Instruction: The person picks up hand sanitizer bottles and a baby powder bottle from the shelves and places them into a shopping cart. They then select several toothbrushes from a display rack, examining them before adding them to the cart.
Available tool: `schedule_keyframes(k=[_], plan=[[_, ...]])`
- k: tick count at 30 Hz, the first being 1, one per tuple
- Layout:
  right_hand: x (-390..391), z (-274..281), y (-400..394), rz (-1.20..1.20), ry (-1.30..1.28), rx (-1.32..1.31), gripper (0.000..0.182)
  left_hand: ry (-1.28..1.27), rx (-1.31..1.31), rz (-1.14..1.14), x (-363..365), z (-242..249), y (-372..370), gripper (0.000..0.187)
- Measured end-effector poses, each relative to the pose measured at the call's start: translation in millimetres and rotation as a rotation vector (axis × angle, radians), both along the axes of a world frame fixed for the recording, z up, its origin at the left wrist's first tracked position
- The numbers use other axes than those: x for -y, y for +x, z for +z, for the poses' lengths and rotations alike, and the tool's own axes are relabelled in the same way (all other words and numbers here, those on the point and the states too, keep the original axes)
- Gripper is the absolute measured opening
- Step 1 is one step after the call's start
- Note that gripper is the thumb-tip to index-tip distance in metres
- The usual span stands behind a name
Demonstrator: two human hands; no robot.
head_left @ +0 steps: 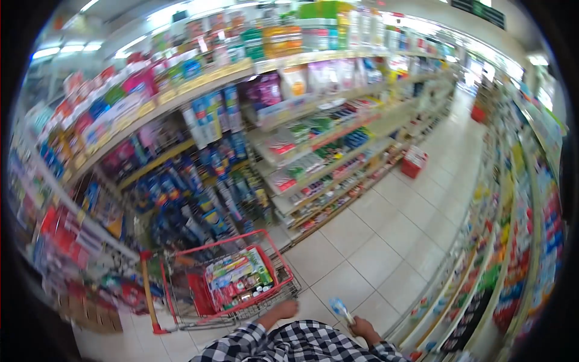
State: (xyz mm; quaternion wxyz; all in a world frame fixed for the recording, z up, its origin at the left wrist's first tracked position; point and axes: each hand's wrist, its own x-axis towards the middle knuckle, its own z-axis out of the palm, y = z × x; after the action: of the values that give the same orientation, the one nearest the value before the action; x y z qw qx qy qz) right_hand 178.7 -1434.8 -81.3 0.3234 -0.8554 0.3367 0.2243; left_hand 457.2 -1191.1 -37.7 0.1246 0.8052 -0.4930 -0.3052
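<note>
My right hand (363,329) is closed around one end of a slim blue-and-white package (341,310), which points up and to the left; its print is too blurred to read. My left hand (286,309) is curled closed beside the cart's near right corner, and nothing shows in it. To the left stands a shopping cart (297,286) with a red frame. In it sits a red basket (199,295) loaded with colourful boxes and packs (238,273) and several small jars (256,292).
Racks of hanging blister packs (187,199) stand behind the cart. Shelves (338,142) of packaged goods run along the aisle's left side, more shelves (482,271) along its right. A red-and-white box (414,161) stands on the tiled floor (362,241). Brown cartons (93,312) lie lower left.
</note>
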Motion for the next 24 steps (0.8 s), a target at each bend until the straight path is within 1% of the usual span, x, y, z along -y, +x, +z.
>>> schedule_keyframes(k=[1, 2, 3, 4, 6, 7, 8, 9, 10, 12, 14, 15, 16, 17, 18, 19, 20, 21, 22, 23, 24], plan=[[2, 0, -9, 0.106, -0.007, -0.022, 0.043, 0.305, 0.063, 0.085, -33, -12, 18, 0.031], [6, -2, -21, 0.206, -0.013, -0.046, 0.043, 0.478, 0.074, 0.103, -61, 23, 24, 0.033], [10, -4, -31, 0.257, -0.007, -0.053, 0.042, 0.452, -0.002, 0.116, -106, -18, 37, 0.034], [15, -11, -40, 0.305, -0.002, -0.058, 0.041, 0.353, -0.087, 0.171, -144, -27, 38, 0.038], [37, -54, -57, 0.361, 0.032, -0.138, 0.052, 0.265, -0.653, 0.709, -198, -11, 19, 0.042], [43, -65, -70, 0.420, -0.038, 0.085, 0.042, 0.132, -0.841, 0.916, -223, -4, 4, 0.042], [47, -74, -77, 0.472, -0.095, 0.315, 0.037, -0.009, -1.022, 1.114, -246, 1, -13, 0.043], [58, -82, -70, 0.493, -0.071, 0.086, 0.045, -0.107, -1.004, 1.285, -270, 1, -32, 0.046], [68, -83, -60, 0.515, -0.061, 0.086, 0.045, -0.196, -0.984, 1.454, -288, -6, -58, 0.049], [70, -79, -34, 0.205, -0.060, -0.178, 0.051, -0.444, -0.900, 1.920, -321, -30, -113, 0.039], [56, -69, -4, -0.254, -0.140, 0.054, 0.041, -0.537, -0.827, 2.356, -333, -45, -162, 0.034], [51, -76, 13, -0.239, -0.146, 0.050, 0.041, -0.558, -0.812, 2.491, -343, -59, -181, 0.035], [42, -86, 41, -0.696, 0.092, 0.355, 0.035, -0.560, -0.808, 2.605, -359, -80, -199, 0.036], [30, -94, 58, -1.147, 0.351, 0.658, 0.028, -0.564, -0.809, 2.711, -376, -99, -214, 0.037], [16, -88, 70, -1.131, 0.354, 0.656, 0.028, -0.575, -0.810, 2.796, -392, -118, -225, 0.038], [3, -81, 92, -1.051, 0.365, 0.628, 0.026, -0.630, -0.796, 2.872, -405, -129, -225, 0.039], [-10, -75, 117, -0.957, 0.377, 0.603, 0.024, -0.766, -0.712, 2.893, -416, -133, -213, 0.041], [-26, -73, 138, -0.895, 0.370, 0.620, 0.026, -1.164, -0.600, 2.675, -431, -132, -213, 0.047], [-40, -70, 162, -0.819, 0.378, 0.614, 0.026, -1.366, -0.439, 2.714, -436, -121, -193, 0.051], [-57, -65, 180, -0.805, 0.557, 0.660, 0.025, -1.464, -0.310, 2.696, -451, -110, -163, 0.050], [-75, -53, 197, -0.798, 0.731, 0.697, 0.024, -1.474, -0.193, 2.630, -463, -75, -131, 0.049]])
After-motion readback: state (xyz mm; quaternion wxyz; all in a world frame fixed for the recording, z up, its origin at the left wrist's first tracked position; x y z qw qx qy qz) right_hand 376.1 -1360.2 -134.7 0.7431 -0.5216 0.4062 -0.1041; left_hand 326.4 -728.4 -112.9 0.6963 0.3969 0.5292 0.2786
